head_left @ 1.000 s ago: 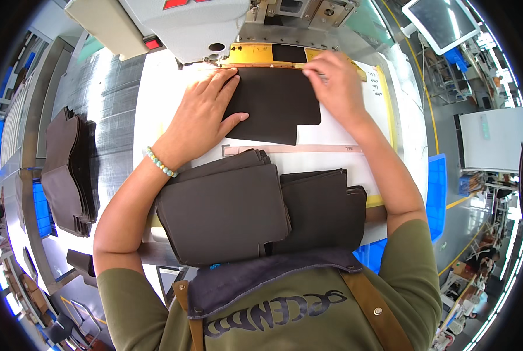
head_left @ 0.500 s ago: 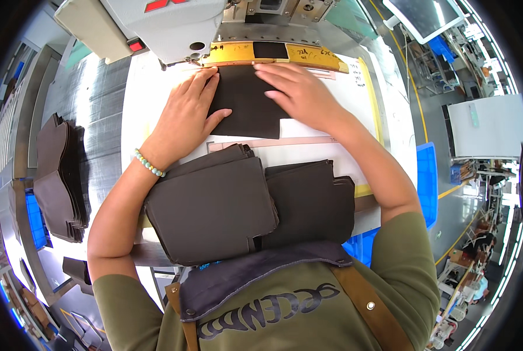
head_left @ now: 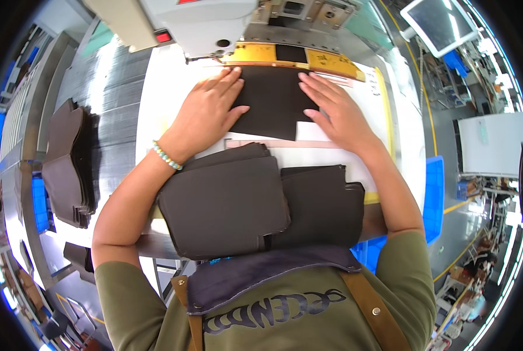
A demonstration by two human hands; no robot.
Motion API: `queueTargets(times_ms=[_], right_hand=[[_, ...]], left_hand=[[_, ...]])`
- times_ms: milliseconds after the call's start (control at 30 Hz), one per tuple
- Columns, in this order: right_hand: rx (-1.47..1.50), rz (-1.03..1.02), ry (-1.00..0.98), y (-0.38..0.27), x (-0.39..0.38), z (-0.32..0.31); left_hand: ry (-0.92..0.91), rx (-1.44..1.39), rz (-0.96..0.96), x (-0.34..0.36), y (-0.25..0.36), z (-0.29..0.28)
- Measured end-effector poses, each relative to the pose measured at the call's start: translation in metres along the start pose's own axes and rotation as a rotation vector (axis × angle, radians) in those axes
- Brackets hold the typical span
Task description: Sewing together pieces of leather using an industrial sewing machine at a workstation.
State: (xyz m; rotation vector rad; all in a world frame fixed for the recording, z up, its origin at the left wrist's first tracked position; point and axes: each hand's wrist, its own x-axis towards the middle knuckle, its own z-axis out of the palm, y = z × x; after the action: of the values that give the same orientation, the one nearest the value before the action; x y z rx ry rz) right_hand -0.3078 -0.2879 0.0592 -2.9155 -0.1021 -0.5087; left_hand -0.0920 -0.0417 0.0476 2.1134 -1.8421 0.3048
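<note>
A flat dark brown panel [head_left: 270,105], like leather or fabric, lies on the white work surface with its far edge against the yellow bar [head_left: 250,54] of a sewing-type machine. My left hand [head_left: 209,114] rests flat over the panel's left edge, fingers stretched toward the bar and thumb on the panel. On the opposite side my right hand [head_left: 340,111] lies with fingers extended, its fingertips at the panel's right edge. Both hands are open and grip nothing. A beaded bracelet [head_left: 167,155] circles my left wrist.
Close to my body lie two stacks of dark panels, a left stack [head_left: 223,205] overlapping a right stack [head_left: 326,207]. Another pile [head_left: 68,164] sits on the metal table at left. The machine head [head_left: 206,26] overhangs the far side. A blue bin [head_left: 434,199] stands at right.
My right hand has slid right across the panel to its right edge, uncovering more of it. My left hand stays on the left edge. The whole view has shifted slightly.
</note>
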Motion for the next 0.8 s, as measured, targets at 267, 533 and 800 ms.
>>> queueTargets(times_ms=[267,533,800], right_hand=[[0.024,0.093,-0.02,0.0037,-0.0041,0.0042],[0.035,0.084,-0.017,0.0025,-0.0026,0.0037],[0.018,0.046,-0.008,0.0033,-0.003,0.0014]], left_hand=[[-0.01,0.095,0.071,-0.0001,0.0055,0.0007],[-0.014,0.108,0.056,0.0004,0.0053,-0.0013],[-0.035,0.056,0.032,0.0029,0.0063,-0.0063]])
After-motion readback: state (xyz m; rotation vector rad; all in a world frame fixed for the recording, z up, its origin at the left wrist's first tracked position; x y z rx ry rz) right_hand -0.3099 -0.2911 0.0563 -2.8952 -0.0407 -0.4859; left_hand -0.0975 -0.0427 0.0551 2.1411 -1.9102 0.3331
